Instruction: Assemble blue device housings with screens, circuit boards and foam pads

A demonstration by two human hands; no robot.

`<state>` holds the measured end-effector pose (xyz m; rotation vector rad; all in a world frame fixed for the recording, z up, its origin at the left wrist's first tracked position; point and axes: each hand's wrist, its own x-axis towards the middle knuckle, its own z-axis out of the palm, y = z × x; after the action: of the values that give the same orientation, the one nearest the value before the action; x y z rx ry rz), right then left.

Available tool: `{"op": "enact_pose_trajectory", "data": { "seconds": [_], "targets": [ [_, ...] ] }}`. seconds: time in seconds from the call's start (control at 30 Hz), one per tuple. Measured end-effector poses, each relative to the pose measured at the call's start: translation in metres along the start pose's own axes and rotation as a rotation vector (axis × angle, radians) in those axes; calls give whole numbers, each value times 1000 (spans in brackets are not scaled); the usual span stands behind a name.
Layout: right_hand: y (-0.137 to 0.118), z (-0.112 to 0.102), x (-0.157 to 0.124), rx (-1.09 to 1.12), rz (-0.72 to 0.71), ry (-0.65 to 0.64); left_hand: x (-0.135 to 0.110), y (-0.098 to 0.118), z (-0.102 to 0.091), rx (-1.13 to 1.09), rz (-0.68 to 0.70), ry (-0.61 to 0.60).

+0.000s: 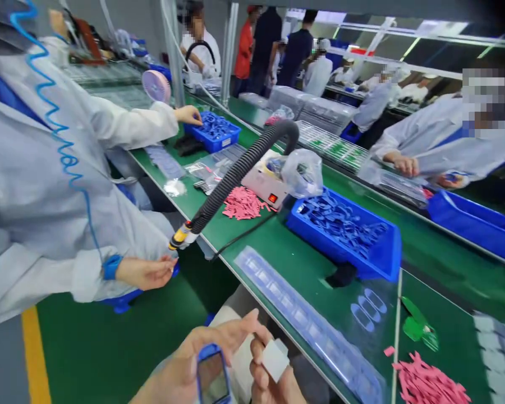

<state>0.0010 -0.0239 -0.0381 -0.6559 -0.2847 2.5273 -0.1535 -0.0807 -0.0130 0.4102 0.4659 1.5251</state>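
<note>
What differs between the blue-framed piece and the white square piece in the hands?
The blue-framed piece has a blue rim round a translucent centre; the white square piece is plain. The blue-framed piece is rounded oblong, the white square piece squarer. The blue-framed piece stands upright in the left hand, the white square piece tilted in the right hand. Both look small, flat.

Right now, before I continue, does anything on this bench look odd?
The pink strips lie loose in a heap on the green mat, not in a tray like the blue parts, so they look spilled.
</note>
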Motion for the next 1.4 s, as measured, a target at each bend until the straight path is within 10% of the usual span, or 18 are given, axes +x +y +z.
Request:
{"op": "enact_pose_trajectory", "data": {
  "seconds": [0.37,0.87,1.4],
  "targets": [
    [66,29,93,103,121,-52,-85,61,-45,-62,-144,202],
    [94,20,103,56,135,-42,-101,44,-78,10,-239,377],
    [88,-4,101,33,102,78,-66,-6,-66,-219,-353,369]
  ]
}}
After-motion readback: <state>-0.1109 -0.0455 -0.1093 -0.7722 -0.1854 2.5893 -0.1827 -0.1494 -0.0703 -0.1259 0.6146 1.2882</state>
